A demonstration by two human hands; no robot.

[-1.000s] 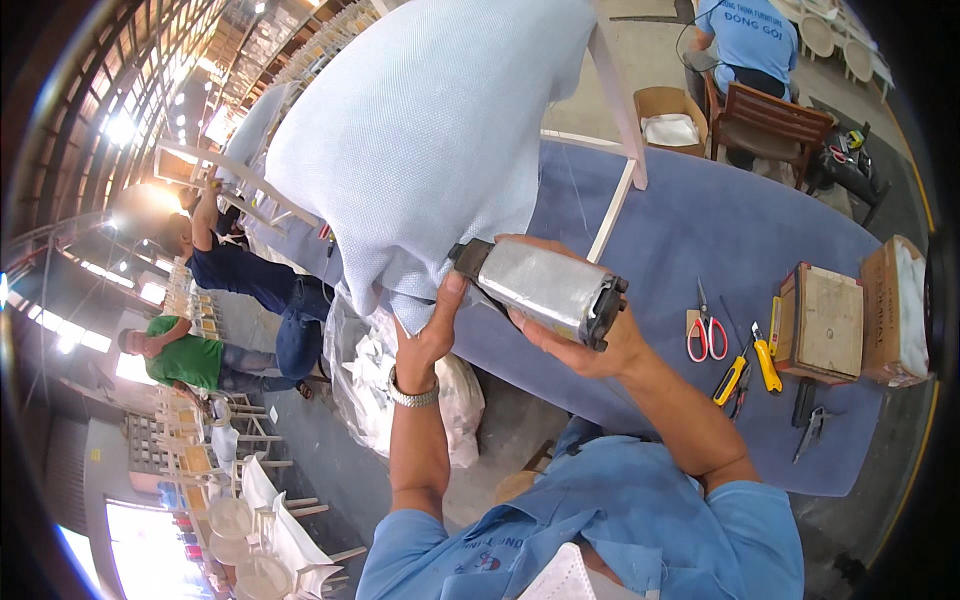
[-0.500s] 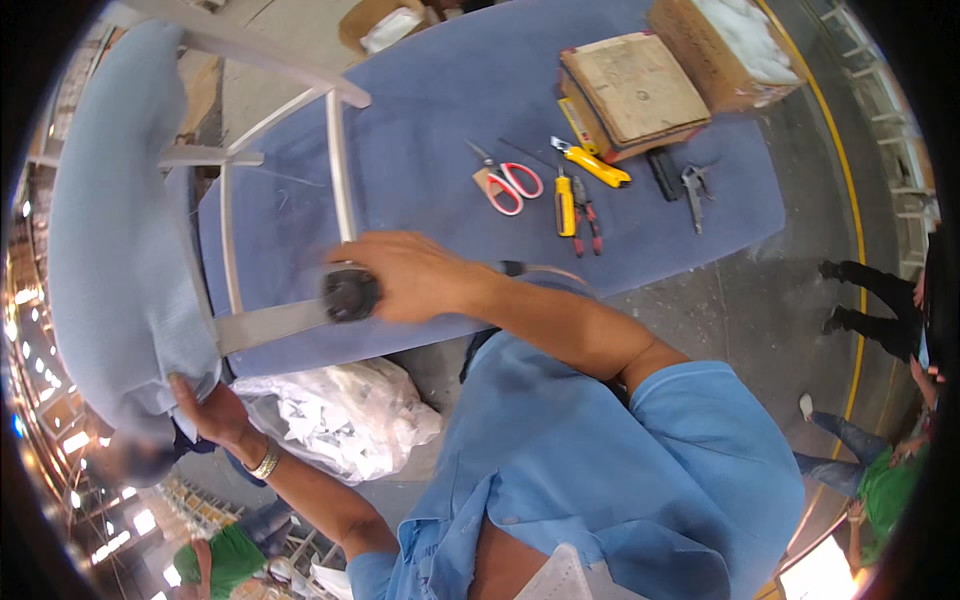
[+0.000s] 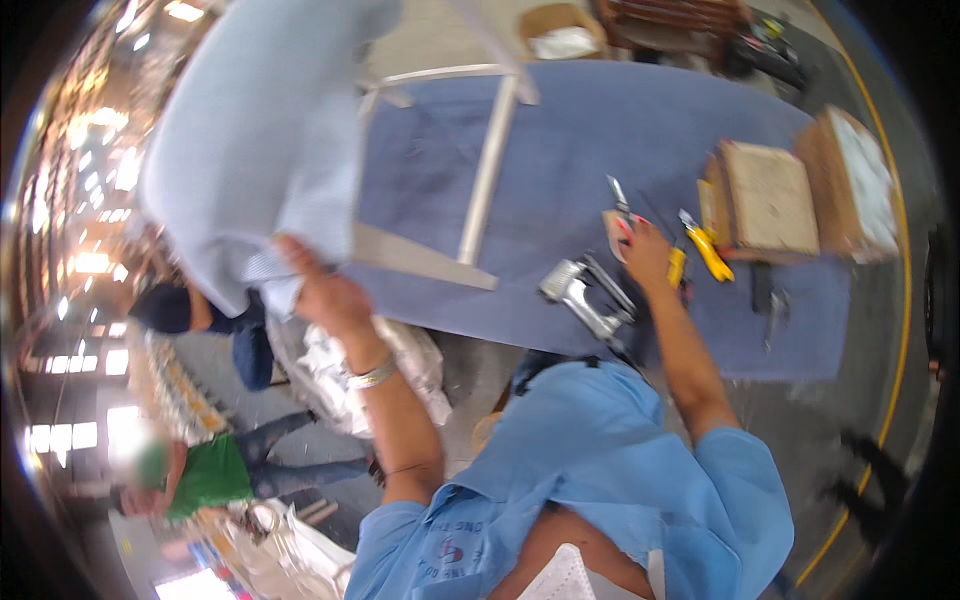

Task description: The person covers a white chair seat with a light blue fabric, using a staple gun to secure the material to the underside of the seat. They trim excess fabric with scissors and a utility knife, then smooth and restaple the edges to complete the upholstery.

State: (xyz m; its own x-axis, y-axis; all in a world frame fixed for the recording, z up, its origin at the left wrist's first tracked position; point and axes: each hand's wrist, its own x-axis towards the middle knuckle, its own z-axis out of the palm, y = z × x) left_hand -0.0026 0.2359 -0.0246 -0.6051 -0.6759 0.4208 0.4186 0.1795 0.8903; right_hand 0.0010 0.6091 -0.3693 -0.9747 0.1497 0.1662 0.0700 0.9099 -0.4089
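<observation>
A chair lies on its side at the left, its pale wooden frame (image 3: 485,170) over the table. Light blue-grey fabric (image 3: 260,140) covers its padded part. My left hand (image 3: 335,305) is closed on a loose corner of that fabric at the chair's near end. Out to the right, my right hand (image 3: 648,255) grips the red-handled scissors (image 3: 618,195), whose blades point away from me and whose handles are mostly covered. A silver and black staple gun (image 3: 590,300) lies on the table, left of my right forearm.
The padded blue table (image 3: 590,120) carries a yellow utility knife (image 3: 708,248), a yellow-handled tool (image 3: 676,268), a small air blow gun (image 3: 776,318) and a cardboard box (image 3: 770,200). A clear bag of white scraps (image 3: 410,365) sits below the near edge. Another person (image 3: 215,475) stands left.
My right hand has let go of the staple gun, which now lies on the table, and has moved right to the scissors. My left hand still holds the fabric. The view has shifted left.
</observation>
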